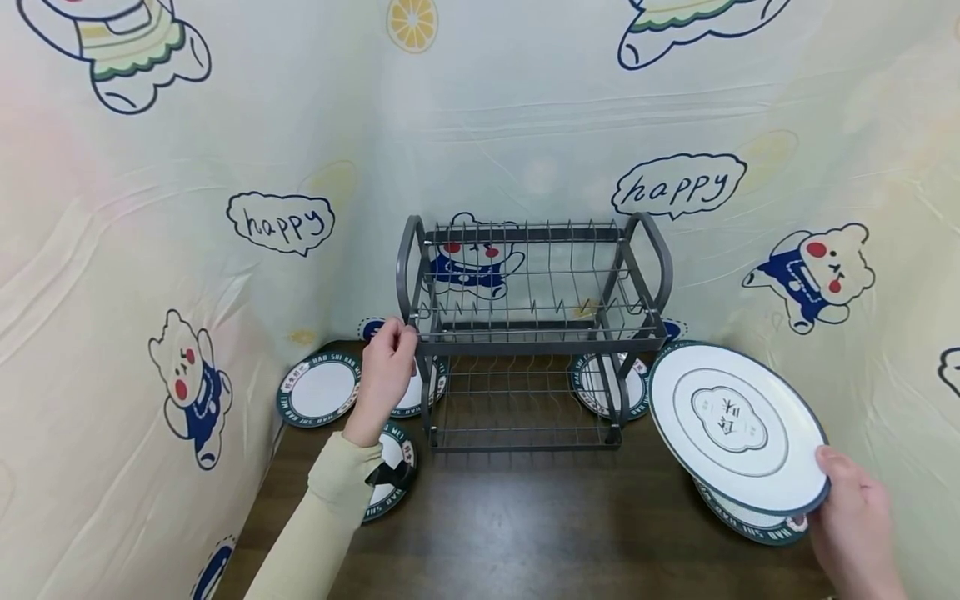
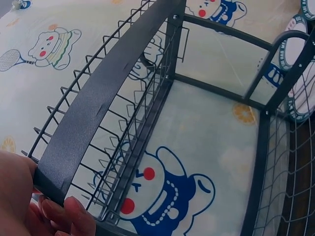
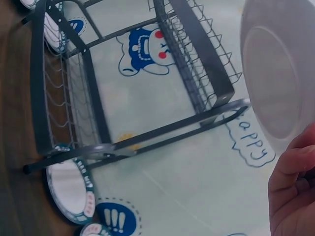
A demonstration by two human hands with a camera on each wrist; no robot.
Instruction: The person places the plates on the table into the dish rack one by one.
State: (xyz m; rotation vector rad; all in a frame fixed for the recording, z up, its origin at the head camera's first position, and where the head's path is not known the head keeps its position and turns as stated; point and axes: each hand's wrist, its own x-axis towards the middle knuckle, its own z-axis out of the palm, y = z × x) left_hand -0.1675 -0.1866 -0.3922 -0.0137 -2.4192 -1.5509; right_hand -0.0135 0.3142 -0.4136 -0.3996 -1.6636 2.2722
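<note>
A dark grey two-tier wire dish rack (image 1: 540, 347) stands on the wooden table, with no dishes in its upper tier. My left hand (image 1: 385, 375) grips the left front corner of that tier; in the left wrist view its fingers (image 2: 74, 216) curl about the end of the flat front bar. Out to the right, my right hand (image 1: 855, 517) pinches the edge of a large white plate (image 1: 697, 400) with a dark green rim. It is tilted, with its printed face toward the head camera. The right wrist view catches the plate's plain underside (image 3: 273, 83).
Green-rimmed plates lie around the rack: one at the back left (image 1: 318, 390), one by my left forearm (image 1: 390, 496), others behind the rack's legs. Another plate (image 1: 757, 521) shows beneath the held one. Patterned cloth (image 1: 525, 125) hangs behind and along both sides of the table (image 1: 525, 517).
</note>
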